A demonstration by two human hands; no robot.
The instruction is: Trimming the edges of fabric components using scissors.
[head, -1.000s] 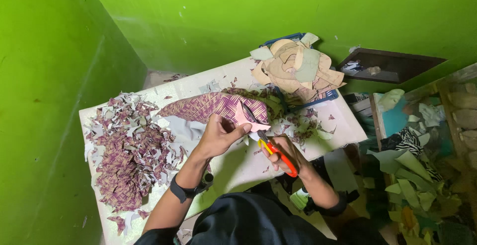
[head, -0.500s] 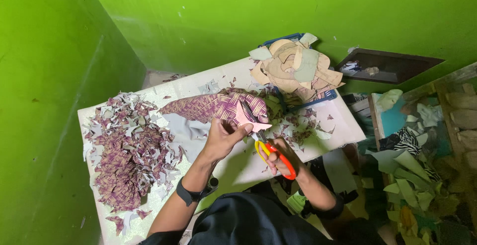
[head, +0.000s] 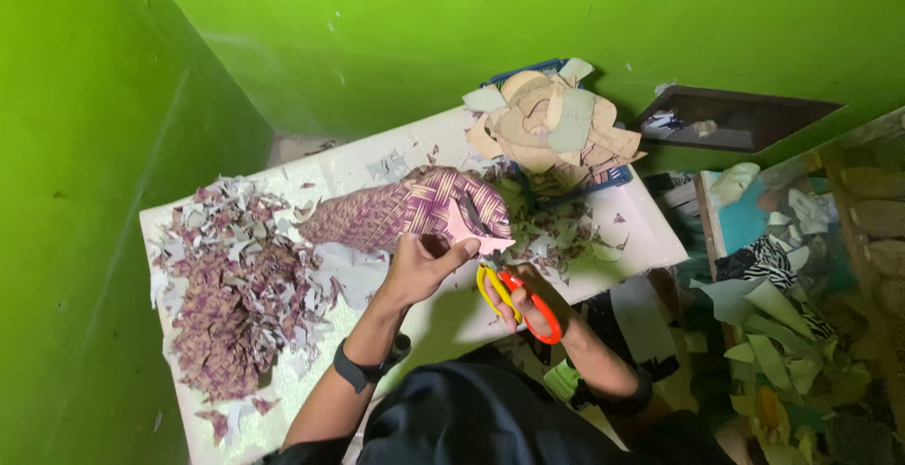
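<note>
Since a sec ago the scissors (head: 518, 301) have swung up under the cloth edge; cutting goes on. Left hand (head: 422, 265) grip clenched on the patterned cloth (head: 405, 212), over mid table (head: 443, 319). Right hand (head: 528, 297) grip thru the handles. Count: 1 scissors, 1 cloth, 2 scrap piles: purple scraps (head: 231, 305) left, tan offcuts (head: 551, 125) far side.

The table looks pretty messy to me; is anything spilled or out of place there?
Yes. A big heap of purple scraps is strewn across the left of the white table, and smaller bits litter it near the scissors. The basket at the back overflows with tan pieces, and more cuttings lie on the floor to the right.
</note>
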